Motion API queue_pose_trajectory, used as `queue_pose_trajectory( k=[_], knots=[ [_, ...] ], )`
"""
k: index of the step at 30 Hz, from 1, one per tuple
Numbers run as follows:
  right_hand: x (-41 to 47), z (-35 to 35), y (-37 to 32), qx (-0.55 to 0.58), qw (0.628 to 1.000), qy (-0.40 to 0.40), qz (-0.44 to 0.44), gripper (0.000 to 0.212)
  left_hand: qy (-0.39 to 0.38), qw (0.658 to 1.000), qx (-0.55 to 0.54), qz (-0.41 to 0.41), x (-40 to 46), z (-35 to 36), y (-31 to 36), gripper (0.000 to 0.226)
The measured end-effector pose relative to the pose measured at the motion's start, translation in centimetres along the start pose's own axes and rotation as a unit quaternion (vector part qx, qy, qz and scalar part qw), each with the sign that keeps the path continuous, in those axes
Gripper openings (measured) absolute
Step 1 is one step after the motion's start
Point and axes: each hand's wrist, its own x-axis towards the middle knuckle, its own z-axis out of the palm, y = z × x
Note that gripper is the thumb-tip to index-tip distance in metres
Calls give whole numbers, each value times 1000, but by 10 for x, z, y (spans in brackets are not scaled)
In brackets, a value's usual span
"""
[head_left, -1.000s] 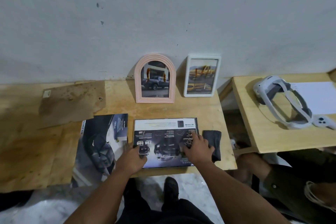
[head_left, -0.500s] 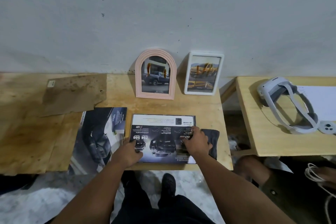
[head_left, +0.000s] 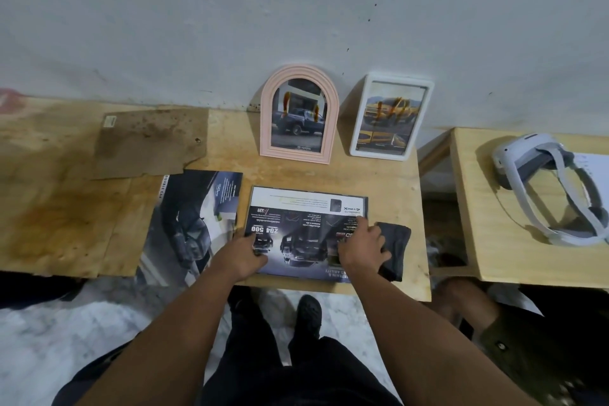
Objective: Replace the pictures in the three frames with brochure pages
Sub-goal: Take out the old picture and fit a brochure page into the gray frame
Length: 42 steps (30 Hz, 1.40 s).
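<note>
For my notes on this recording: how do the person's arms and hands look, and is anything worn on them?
Both forearms are bare up to the bottom edge of the picture; no sleeves show. The left hand and right hand wear no gloves, and I see no watch, ring or bracelet. Below the arms, dark clothing and a dark shoe are visible.

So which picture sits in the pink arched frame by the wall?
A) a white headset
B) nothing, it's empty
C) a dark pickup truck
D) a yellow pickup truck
C: the pink arched frame holds a photo of a dark pickup truck, while the yellow truck is in the white rectangular frame to its right.
</note>
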Motion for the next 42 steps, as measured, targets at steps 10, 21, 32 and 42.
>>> queue_pose_trajectory(
  k=[10,21,32,42],
  knots=[
    [3,5,10,57,998,24,-6,69,-1,1000,-20,-1,-1,-1,-1,54],
    [-12,-12,12,204,978,2,-49,11,6,1000,-14,-2,-6,-4,1,51],
    [-18,-86,0,622,692,-367,5,50,125,967,-220,-23,-45,-15,21,49],
    [-59,-104,-175,581,623,-510,-117,66,67,740,-652,-153,-46,-73,-21,55]
  ],
)
